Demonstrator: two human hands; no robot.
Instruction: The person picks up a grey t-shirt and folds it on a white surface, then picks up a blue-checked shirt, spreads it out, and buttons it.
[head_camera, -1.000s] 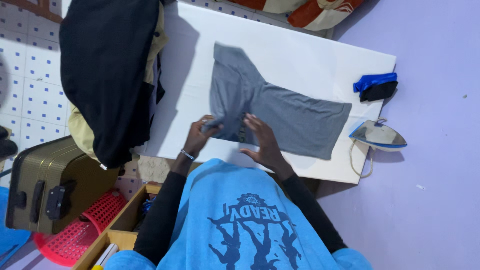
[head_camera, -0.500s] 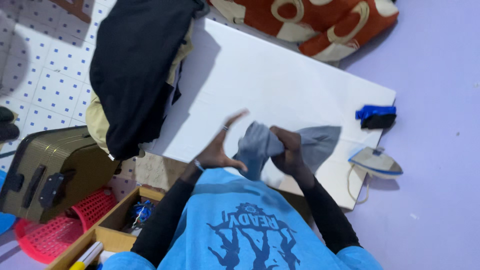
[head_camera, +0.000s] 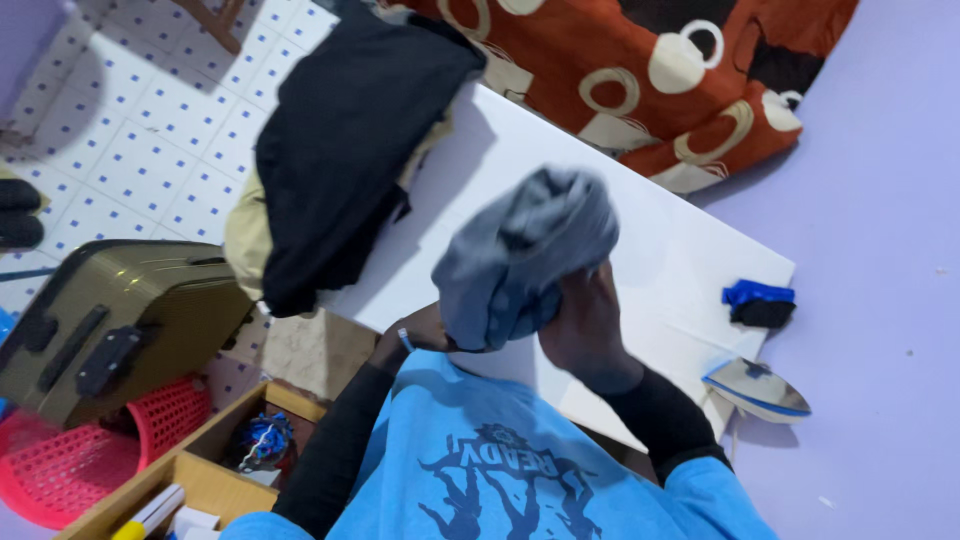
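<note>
Both hands, left hand and right hand, grip a bunched soft grey garment mid-frame, above the white board, iron lower right, black clothes pile upper left.

Soft grey cloth garment — matt white board, glossy-soled iron.

One cam only, head-worn; looks steeply down over the wearer's blue shirt at the white table; close range, frame tilted; tiled floor at left, purple floor at right.

Bright, even light — motion-blurred (esp. centre)
</note>
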